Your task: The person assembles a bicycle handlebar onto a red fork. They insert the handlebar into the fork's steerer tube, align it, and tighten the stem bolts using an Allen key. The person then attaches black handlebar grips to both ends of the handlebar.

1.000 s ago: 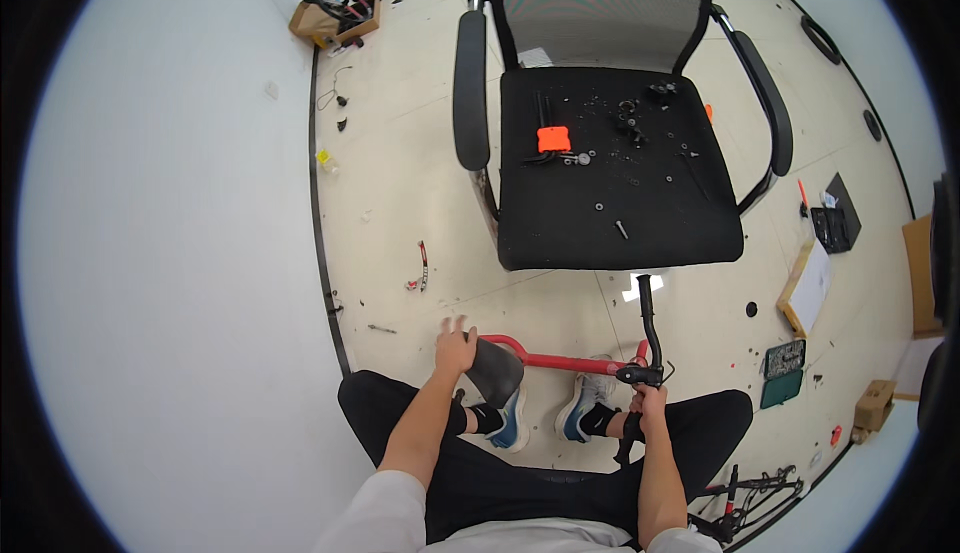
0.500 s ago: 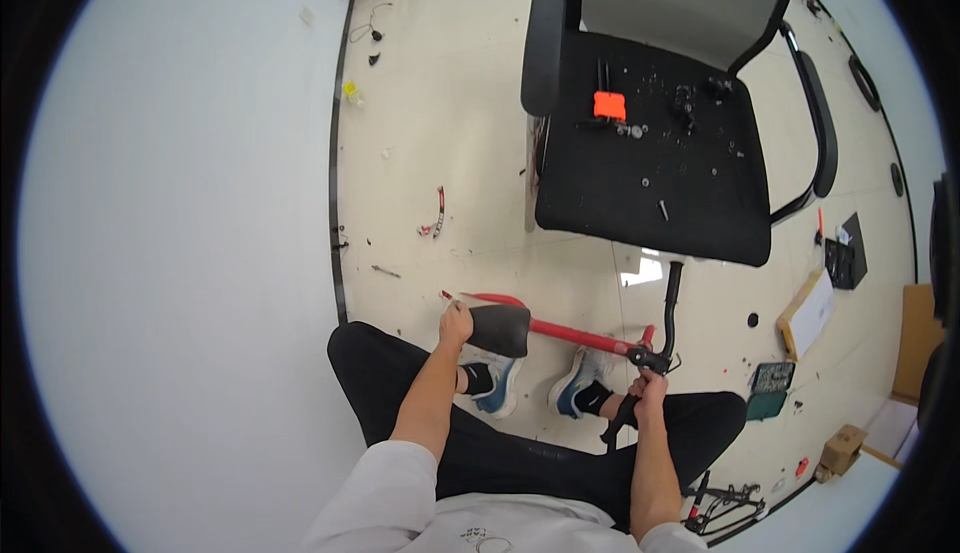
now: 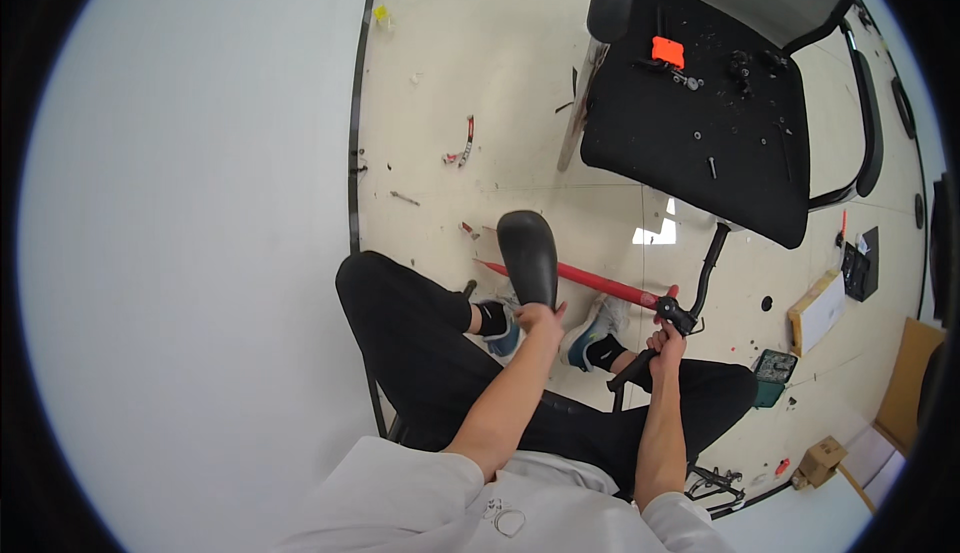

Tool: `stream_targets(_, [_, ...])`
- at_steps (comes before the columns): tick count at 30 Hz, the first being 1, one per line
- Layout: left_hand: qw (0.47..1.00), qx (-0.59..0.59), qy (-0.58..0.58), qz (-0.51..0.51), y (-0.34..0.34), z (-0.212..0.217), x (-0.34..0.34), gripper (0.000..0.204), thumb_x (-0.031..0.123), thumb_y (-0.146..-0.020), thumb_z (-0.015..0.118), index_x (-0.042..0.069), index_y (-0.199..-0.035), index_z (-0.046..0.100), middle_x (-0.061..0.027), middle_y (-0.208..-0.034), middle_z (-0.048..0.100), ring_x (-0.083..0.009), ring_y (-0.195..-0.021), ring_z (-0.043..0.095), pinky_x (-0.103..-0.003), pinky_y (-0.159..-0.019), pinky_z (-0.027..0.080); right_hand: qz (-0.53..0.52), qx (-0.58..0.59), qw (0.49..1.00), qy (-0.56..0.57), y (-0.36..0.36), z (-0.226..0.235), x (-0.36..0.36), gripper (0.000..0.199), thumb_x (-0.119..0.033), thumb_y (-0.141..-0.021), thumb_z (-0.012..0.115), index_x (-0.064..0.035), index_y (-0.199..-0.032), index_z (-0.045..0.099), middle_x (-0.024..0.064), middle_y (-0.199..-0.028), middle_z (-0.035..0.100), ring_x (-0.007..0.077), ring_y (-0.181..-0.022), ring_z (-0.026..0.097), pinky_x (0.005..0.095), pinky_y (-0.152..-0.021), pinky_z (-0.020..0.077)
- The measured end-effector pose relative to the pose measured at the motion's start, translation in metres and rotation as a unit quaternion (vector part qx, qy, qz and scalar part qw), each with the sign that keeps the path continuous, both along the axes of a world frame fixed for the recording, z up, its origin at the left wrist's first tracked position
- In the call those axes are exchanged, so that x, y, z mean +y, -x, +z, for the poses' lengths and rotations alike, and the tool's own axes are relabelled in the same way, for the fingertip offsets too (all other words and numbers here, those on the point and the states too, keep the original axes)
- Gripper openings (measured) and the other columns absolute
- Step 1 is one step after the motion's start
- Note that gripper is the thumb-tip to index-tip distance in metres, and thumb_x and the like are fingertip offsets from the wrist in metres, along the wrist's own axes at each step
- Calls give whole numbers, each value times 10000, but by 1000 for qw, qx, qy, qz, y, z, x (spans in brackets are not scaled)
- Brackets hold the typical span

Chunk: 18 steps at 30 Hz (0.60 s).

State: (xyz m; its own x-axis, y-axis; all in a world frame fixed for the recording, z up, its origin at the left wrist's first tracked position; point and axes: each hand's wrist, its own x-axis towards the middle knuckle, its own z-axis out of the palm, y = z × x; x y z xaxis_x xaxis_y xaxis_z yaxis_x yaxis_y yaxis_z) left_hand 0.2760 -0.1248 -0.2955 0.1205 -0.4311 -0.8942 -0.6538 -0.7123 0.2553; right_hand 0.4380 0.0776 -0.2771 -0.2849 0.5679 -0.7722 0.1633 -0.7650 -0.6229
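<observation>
A black bicycle saddle points away from me, its broad end far and its narrow end near. My left hand is closed around the narrow end. Behind the saddle runs a red bicycle frame tube, low between my feet. At the tube's right end a black stem clamps a black handlebar, which spans from under the chair edge back toward my right knee. My right hand is wrapped round the handlebar just below the stem. Part of the frame is hidden by the saddle and my legs.
A black office chair stands ahead on the right, with an orange tool part and loose bolts on its seat. Floor items include a red-and-black curved piece, a green case, and a cardboard box. A white wall rises at left.
The saddle has turned from lying sideways to pointing away from me. My left hand moved right, to its near end. My right hand stays on the handlebar; the view has shifted.
</observation>
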Motion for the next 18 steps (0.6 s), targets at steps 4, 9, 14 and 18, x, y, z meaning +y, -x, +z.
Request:
stream_targets(4, [995,75,-53,-51,11,24,30,785,582,-997,316,-94,-1397,341,-263,-1270,543,-375,-785,683,-399,-609,629,-14,26,1000,4,7,-3,3,157,-69,-898,575,-96,-761,503,-63,-528,279,84,-424,246,274,-459,245])
stream_targets(9, [882,42,-32,-468,19,45,26,1036,682,-798,629,-126,-1374,331,-308,-1302,505,-398,-952,666,-454,-779,581,-3,38,999,19,10,-4,13,235,-84,-944,524,-133,-715,500,-71,-522,224,79,-440,221,269,-474,256])
stream_targets(14, [699,93,175,-687,27,40,6,1030,575,-686,790,-107,-1312,339,-313,-1256,538,-444,-1138,585,-487,-980,471,-31,-2,999,17,-6,-3,8,82,-67,-884,571,-25,-814,576,-68,-529,259,77,-423,235,270,-451,227])
stream_targets(18, [731,67,159,-661,30,27,15,1036,567,-692,794,-122,-1298,312,-314,-1229,558,-447,-1080,622,-490,-946,491,-15,-12,1000,14,-5,-2,6,174,-75,-912,509,-95,-739,503,-59,-516,241,91,-424,222,276,-451,243])
